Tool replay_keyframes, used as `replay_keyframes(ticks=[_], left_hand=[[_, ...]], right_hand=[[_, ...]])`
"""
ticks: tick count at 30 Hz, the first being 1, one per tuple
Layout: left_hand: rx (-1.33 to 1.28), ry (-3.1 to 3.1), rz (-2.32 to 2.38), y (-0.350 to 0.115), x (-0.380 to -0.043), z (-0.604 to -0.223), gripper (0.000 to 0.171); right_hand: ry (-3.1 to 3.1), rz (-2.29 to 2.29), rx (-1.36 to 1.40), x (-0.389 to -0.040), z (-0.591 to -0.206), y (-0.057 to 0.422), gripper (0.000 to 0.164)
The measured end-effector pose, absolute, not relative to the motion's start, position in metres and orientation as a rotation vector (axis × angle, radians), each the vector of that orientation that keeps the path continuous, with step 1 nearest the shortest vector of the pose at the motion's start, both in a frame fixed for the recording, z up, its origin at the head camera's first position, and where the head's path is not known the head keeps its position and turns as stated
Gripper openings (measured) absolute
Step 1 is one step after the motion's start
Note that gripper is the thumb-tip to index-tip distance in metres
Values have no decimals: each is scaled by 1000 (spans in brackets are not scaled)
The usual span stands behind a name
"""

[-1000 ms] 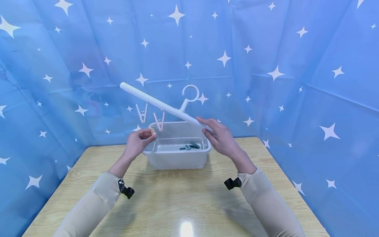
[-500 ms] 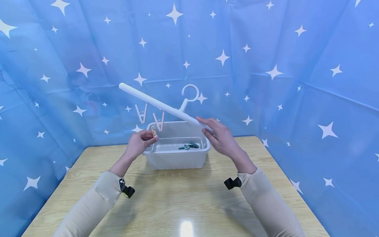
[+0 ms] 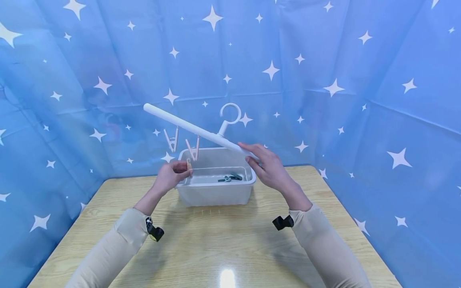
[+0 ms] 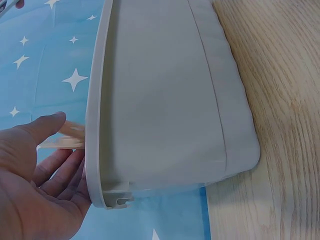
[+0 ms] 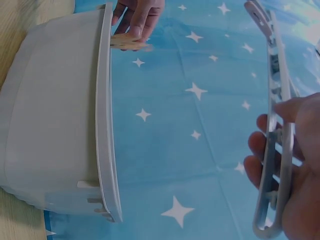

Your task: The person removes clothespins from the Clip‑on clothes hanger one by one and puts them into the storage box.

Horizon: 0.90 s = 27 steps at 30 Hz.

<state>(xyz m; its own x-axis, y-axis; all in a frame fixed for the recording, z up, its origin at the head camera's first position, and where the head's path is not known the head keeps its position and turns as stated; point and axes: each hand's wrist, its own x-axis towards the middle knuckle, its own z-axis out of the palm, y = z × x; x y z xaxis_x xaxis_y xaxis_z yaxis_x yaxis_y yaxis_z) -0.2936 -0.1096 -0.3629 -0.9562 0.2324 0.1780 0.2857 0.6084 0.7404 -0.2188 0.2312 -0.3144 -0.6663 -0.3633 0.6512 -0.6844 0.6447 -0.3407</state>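
Note:
My left hand (image 3: 168, 177) pinches a peach-coloured clothespin (image 4: 62, 143) between thumb and fingers, at the left end of the grey plastic basin (image 3: 216, 195). In the right wrist view this clothespin (image 5: 127, 43) overlaps the basin's rim. My right hand (image 3: 268, 167) grips the lower right end of a white bar hanger (image 3: 185, 125), which is held tilted above the basin, its hook (image 3: 239, 114) upward. From the raised left half of the bar hang a pale pink clothespin (image 3: 176, 138) and a second pink one (image 3: 197, 149).
Dark green clothespins (image 3: 236, 176) lie on the basin floor towards the right. The basin stands near the back of a wood-grain table (image 3: 209, 244). A blue curtain (image 3: 306, 40) with white stars encloses the back and sides.
My left hand has shifted slightly right and down with the peach clothespin, which now sits lower, over the basin's left end. The hanger's left end has dipped a little; my right hand keeps its hold.

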Motion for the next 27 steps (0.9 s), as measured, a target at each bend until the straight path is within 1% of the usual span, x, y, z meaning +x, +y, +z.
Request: replay_keyframes(ticks=[4, 14, 20, 27], left_hand=[[-477, -2733, -1298, -111, -293, -362, 50], [-451, -2696, -1362, -116, -292, -363, 47], [-452, -2653, -1456, -122, -283, -360, 45], [-412, -2588, -1621, -133, -271, -356, 49]], right_hand=[[-2327, 797, 819, -219, -314, 230, 45], [-2329, 797, 826, -218, -312, 228, 44], [-2311, 793, 834, -220, -312, 228, 44], [-2302, 775, 830, -220, -313, 228, 44]])
